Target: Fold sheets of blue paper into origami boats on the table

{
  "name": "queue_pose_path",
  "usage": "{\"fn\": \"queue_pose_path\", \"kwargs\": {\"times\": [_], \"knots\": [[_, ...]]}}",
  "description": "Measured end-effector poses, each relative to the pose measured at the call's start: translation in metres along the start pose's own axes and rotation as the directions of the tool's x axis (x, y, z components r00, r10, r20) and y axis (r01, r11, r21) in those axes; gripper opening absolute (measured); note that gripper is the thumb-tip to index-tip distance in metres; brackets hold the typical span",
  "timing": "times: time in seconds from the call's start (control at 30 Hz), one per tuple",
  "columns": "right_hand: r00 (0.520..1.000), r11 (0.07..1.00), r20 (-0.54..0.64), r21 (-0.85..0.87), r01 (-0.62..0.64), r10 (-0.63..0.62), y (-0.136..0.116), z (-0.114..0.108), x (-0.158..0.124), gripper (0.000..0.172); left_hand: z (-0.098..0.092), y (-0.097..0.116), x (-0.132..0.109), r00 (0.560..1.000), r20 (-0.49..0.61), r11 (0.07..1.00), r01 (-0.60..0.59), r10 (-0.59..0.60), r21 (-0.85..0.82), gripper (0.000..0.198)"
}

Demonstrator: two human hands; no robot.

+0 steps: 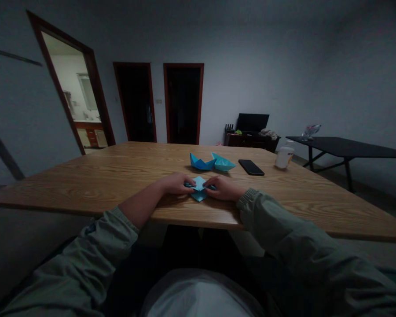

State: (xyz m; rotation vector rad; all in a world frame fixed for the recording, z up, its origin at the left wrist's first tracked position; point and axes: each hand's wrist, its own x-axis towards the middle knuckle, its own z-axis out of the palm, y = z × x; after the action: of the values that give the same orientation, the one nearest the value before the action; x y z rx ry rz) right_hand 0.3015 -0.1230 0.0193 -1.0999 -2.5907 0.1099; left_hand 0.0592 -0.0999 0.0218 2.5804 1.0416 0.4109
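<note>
1. The left hand [176, 183] and right hand [222, 188] meet on a small light-blue folded paper piece [199, 187]. It lies flat on the light wooden table [119, 176], close to the near edge.
2. Grip: the left fingers are closed on the paper's left side and the right fingers on its right side. The frame is dim, so how firmly they pinch is unclear.
3. Risk: uneven pull from the two hands may tear the thin paper along a crease, or skew the fold off-centre.
4. Risk: the paper sits near the table edge, so a slip of either hand could push it off onto the lap.
5. Risk: the light is low and creases are hard to see, so edges are likely to be misaligned.
6. Risk: a dark-blue folded paper boat [201, 164] and a teal folded paper boat [222, 163] touch each other just beyond the hands. A forward move of the knuckles could knock or crush them.
7. A black flat phone [251, 167] and a white plastic bottle [284, 157] stand well to the right, so the chance of bumping them is low.
</note>
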Motion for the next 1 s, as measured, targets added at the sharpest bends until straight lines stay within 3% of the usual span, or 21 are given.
{"fn": "queue_pose_path", "kwargs": {"times": [0.17,0.37,0.5,0.63,0.73,0.87,1.0], "knots": [[0.992,0.995,-0.087,0.013,-0.095,0.096,0.005,0.005,0.005,0.056,0.002,-0.009,0.009,0.998,-0.057,0.992,0.003,-0.011,-0.124,0.046],[0.965,0.984,-0.200,0.084,-0.157,0.171,0.013,0.018,0.017,0.045,0.004,-0.005,0.015,0.959,-0.278,0.991,0.022,-0.059,-0.135,0.044],[0.956,0.980,-0.223,0.090,-0.175,0.191,0.017,0.018,0.015,0.038,0.003,-0.006,0.012,0.978,-0.203,0.986,0.010,-0.044,-0.166,0.052],[0.988,0.997,-0.142,0.062,-0.049,0.058,0.013,0.009,0.005,0.022,0.002,-0.013,0.010,0.996,-0.082,0.995,0.010,-0.018,-0.097,0.026],[0.995,1.000,-0.105,0.007,0.000,0.000,0.008,0.006,0.003,0.029,0.002,-0.016,0.012,0.999,-0.038,0.993,0.005,-0.010,-0.117,0.027],[0.978,0.989,-0.152,-0.006,-0.149,0.146,0.006,0.012,0.011,0.039,0.004,-0.015,0.016,0.987,-0.152,0.992,0.042,-0.059,-0.116,0.044],[0.941,0.964,-0.213,0.009,-0.267,0.263,0.010,0.021,0.017,0.021,0.010,-0.014,0.021,0.965,-0.215,0.987,0.157,-0.147,0.029,0.045]]}}
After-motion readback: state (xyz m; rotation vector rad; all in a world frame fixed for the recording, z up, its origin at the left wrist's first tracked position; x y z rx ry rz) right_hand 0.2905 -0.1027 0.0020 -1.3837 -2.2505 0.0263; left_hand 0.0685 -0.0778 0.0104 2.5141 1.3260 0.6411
